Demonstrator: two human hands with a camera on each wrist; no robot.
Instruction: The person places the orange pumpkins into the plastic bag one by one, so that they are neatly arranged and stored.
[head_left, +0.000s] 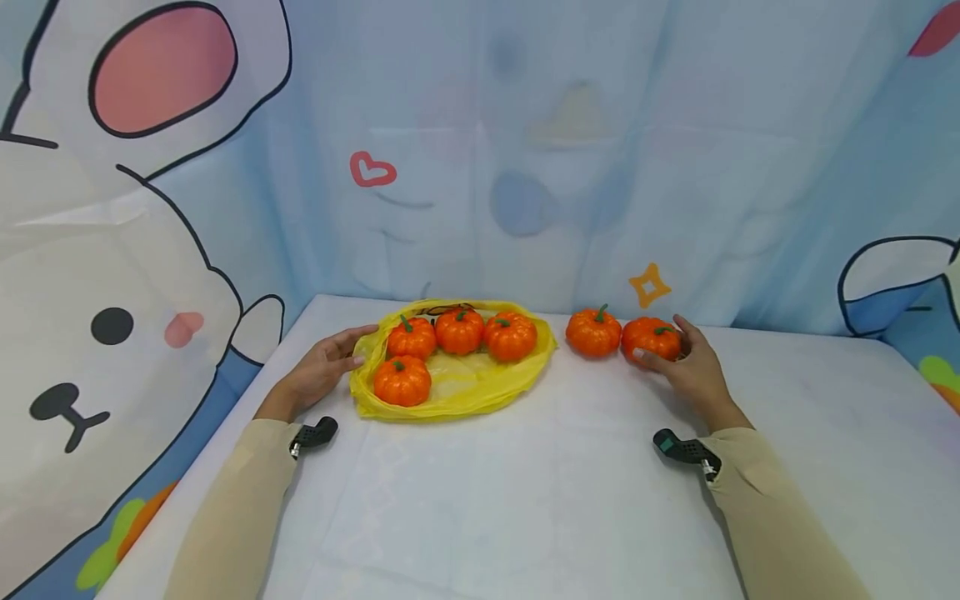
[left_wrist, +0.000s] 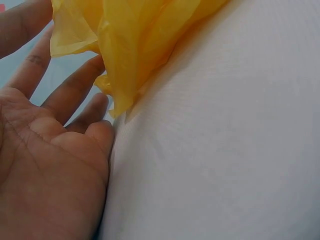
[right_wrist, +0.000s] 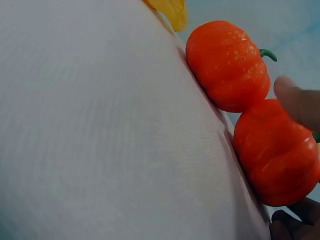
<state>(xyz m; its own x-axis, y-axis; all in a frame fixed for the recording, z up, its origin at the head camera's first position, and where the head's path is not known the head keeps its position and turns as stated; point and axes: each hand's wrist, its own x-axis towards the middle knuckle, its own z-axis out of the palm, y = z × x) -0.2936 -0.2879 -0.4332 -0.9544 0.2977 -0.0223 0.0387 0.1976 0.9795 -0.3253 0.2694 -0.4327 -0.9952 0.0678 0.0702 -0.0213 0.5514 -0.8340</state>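
4 pumpkins (head_left: pixel 402 383) sit in the bag (head_left: pixel 471 390), so most are in; 2 remain outside, to its right: the inner pumpkin (head_left: pixel 593 333) and the outer pumpkin (head_left: pixel 649 335), side by side. The right hand (head_left: pixel 699 375) curls round the outer pumpkin, how firmly I can't tell. The left hand (head_left: pixel 318 367), fingers loosely extended, touches the bag's left edge.

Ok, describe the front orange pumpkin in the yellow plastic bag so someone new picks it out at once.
On the white table, beside the left hand, lies an open yellow plastic bag. At its front left sits the round, glossy, ribbed orange pumpkin. Three similar pumpkins curve along the bag's back; this is the only one at the near edge.
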